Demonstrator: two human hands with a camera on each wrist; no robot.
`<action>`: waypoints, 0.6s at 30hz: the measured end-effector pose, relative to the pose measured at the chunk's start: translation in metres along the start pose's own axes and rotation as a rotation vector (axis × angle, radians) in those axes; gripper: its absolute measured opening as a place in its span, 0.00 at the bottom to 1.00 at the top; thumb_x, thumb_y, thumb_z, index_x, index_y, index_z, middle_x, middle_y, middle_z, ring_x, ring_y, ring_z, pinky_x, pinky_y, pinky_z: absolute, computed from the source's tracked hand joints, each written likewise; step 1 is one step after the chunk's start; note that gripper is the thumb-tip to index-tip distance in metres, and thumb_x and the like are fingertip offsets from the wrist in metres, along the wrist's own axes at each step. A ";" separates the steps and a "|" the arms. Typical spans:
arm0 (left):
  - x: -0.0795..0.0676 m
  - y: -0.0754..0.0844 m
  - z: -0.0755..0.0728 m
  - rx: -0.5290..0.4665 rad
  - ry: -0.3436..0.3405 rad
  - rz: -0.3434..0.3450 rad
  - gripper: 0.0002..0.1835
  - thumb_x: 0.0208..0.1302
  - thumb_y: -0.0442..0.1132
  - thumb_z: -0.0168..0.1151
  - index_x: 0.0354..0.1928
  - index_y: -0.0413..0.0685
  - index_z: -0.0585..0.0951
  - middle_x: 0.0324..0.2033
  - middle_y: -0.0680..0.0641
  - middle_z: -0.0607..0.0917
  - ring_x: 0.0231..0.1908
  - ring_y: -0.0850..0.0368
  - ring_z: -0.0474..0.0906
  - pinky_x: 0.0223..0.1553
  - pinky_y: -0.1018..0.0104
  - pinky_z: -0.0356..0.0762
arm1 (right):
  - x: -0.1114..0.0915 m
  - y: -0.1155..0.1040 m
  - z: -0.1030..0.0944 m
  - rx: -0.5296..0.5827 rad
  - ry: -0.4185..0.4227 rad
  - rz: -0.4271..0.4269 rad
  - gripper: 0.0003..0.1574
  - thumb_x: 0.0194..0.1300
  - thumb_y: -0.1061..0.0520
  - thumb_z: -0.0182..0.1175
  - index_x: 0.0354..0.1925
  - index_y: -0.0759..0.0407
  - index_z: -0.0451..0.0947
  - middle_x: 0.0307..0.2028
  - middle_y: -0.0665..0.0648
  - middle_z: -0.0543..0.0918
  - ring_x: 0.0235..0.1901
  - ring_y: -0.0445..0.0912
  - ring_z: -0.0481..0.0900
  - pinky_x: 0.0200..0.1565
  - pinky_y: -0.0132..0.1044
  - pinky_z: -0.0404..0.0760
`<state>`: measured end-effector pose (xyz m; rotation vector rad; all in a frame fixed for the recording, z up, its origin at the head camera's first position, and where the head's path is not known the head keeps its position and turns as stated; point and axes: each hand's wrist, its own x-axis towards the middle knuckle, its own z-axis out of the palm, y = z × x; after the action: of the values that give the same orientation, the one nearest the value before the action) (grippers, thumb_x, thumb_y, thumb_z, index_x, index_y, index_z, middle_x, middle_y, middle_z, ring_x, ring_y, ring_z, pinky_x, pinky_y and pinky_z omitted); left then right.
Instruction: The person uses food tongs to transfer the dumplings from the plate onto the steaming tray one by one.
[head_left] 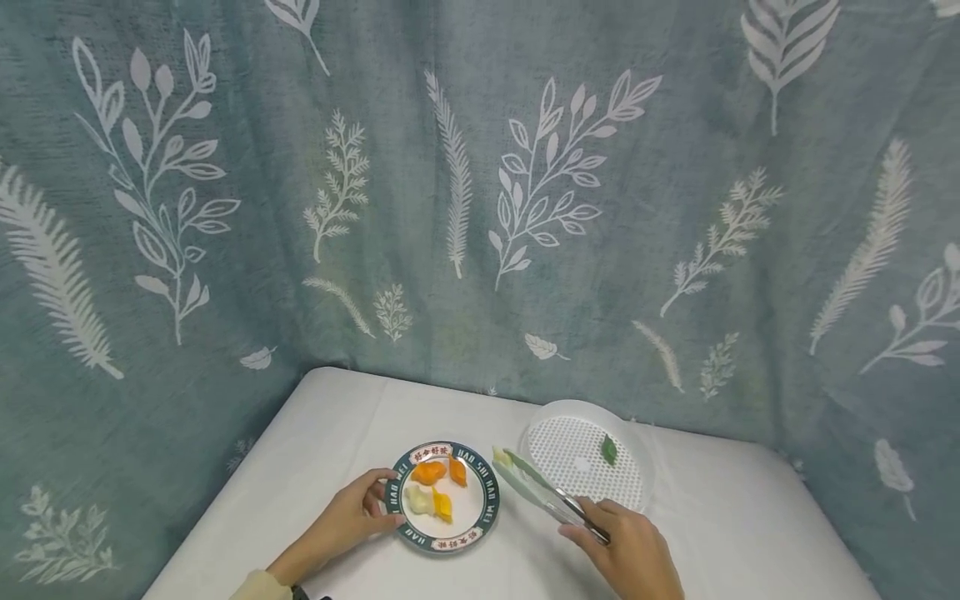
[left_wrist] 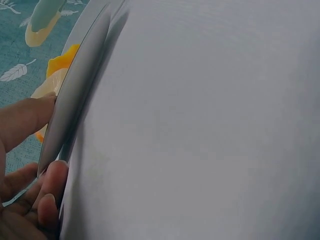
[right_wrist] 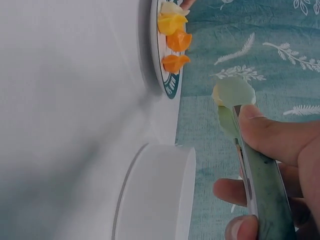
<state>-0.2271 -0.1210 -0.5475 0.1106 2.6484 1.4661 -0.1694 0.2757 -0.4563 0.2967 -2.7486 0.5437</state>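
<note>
My left hand grips the near left rim of a round plate with a green lettered border; in the left wrist view one digit lies over the rim and other fingers reach beneath it. Several toy-like dumplings lie on the plate: two orange dumplings, a yellow dumpling and a whitish dumpling. My right hand holds tongs with pale green tips. Between those tips sits a small pale-yellow piece, mostly covered by them, in the air right of the plate.
A white round tray with a perforated bottom stands behind the tongs, with a green dumpling inside on its right. Everything rests on a white-covered table. A blue-green leaf-patterned curtain hangs along the table's back and sides.
</note>
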 end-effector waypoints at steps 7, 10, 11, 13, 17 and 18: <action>-0.004 0.003 -0.002 0.016 0.006 0.029 0.41 0.49 0.51 0.83 0.66 0.49 0.76 0.40 0.52 0.80 0.33 0.57 0.74 0.32 0.66 0.74 | 0.001 0.011 -0.007 0.011 0.062 -0.008 0.32 0.55 0.40 0.77 0.50 0.59 0.89 0.28 0.41 0.83 0.22 0.32 0.69 0.27 0.33 0.75; -0.004 0.003 -0.002 0.009 0.001 0.037 0.42 0.49 0.50 0.83 0.66 0.49 0.76 0.40 0.51 0.80 0.33 0.57 0.74 0.32 0.66 0.74 | 0.002 0.014 -0.009 0.019 0.065 -0.012 0.31 0.57 0.41 0.77 0.50 0.61 0.88 0.27 0.42 0.83 0.21 0.33 0.69 0.27 0.32 0.75; -0.004 0.003 -0.002 0.006 0.000 0.035 0.42 0.49 0.50 0.83 0.66 0.49 0.76 0.41 0.51 0.80 0.33 0.56 0.74 0.32 0.66 0.74 | 0.003 0.016 -0.009 0.011 0.068 -0.015 0.31 0.57 0.41 0.76 0.50 0.61 0.89 0.28 0.43 0.84 0.22 0.33 0.70 0.27 0.33 0.76; -0.005 0.002 -0.001 0.000 -0.003 0.030 0.42 0.49 0.50 0.83 0.66 0.49 0.75 0.41 0.51 0.80 0.33 0.57 0.74 0.32 0.67 0.74 | 0.004 0.019 -0.009 0.004 0.074 -0.015 0.30 0.57 0.42 0.77 0.50 0.61 0.89 0.31 0.46 0.86 0.24 0.34 0.74 0.28 0.34 0.78; -0.004 0.002 -0.001 -0.007 -0.002 0.021 0.42 0.49 0.50 0.83 0.67 0.49 0.75 0.41 0.51 0.80 0.34 0.56 0.74 0.33 0.66 0.74 | 0.006 0.027 -0.010 -0.007 0.079 0.001 0.31 0.58 0.40 0.75 0.50 0.61 0.88 0.34 0.51 0.89 0.28 0.41 0.83 0.31 0.41 0.82; -0.004 0.002 -0.001 -0.004 -0.002 0.021 0.42 0.49 0.51 0.83 0.67 0.49 0.75 0.41 0.51 0.80 0.34 0.57 0.74 0.33 0.67 0.74 | 0.007 0.029 -0.010 0.000 0.080 0.006 0.32 0.59 0.39 0.75 0.50 0.61 0.88 0.35 0.52 0.89 0.29 0.43 0.85 0.32 0.43 0.83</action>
<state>-0.2233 -0.1212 -0.5447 0.1389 2.6507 1.4771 -0.1804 0.3048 -0.4552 0.2616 -2.6729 0.5456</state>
